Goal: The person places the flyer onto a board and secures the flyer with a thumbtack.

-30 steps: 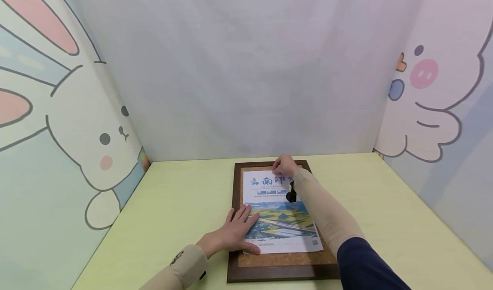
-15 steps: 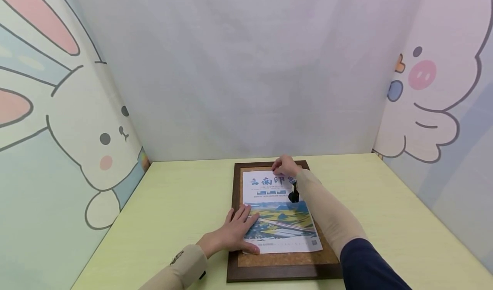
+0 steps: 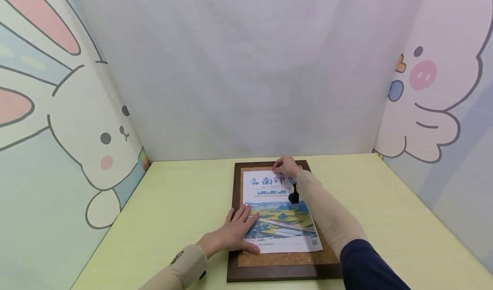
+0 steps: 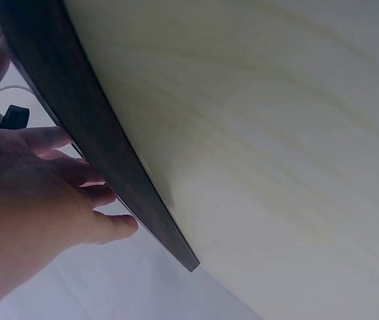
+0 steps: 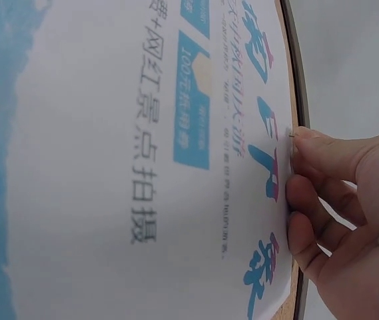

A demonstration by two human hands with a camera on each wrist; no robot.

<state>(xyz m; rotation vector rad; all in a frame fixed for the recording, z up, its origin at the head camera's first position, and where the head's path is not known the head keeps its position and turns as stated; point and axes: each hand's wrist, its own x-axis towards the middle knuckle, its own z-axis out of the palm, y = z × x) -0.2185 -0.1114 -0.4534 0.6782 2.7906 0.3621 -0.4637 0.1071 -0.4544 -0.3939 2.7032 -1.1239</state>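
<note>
A printed poster [image 3: 279,215] with blue Chinese lettering and a landscape picture lies flat on a cork board [image 3: 285,260] with a dark brown frame. My left hand [image 3: 235,232] rests spread on the poster's lower left edge, its fingers straight. In the left wrist view, the left hand [image 4: 36,200] is beside the dark frame [image 4: 102,127]. At the poster's top edge, my right hand [image 3: 286,165] has its fingertips together. The right wrist view shows the right hand [image 5: 336,207] pinching a thin pin [image 5: 292,136]; most of the pin is hidden by the fingers.
The board lies on a pale yellow-green table [image 3: 173,204]. Behind it hangs a plain whitish cloth wall [image 3: 246,76]. Side panels carry a cartoon rabbit [image 3: 92,123] and a pink-nosed cartoon figure [image 3: 439,84]. Black wrist camera gear [image 3: 294,195] sits under the right wrist.
The right forearm and wrist have shifted slightly to the right since a second ago, while the fingertips stay at the poster's top edge. The left hand and the board have not visibly moved.
</note>
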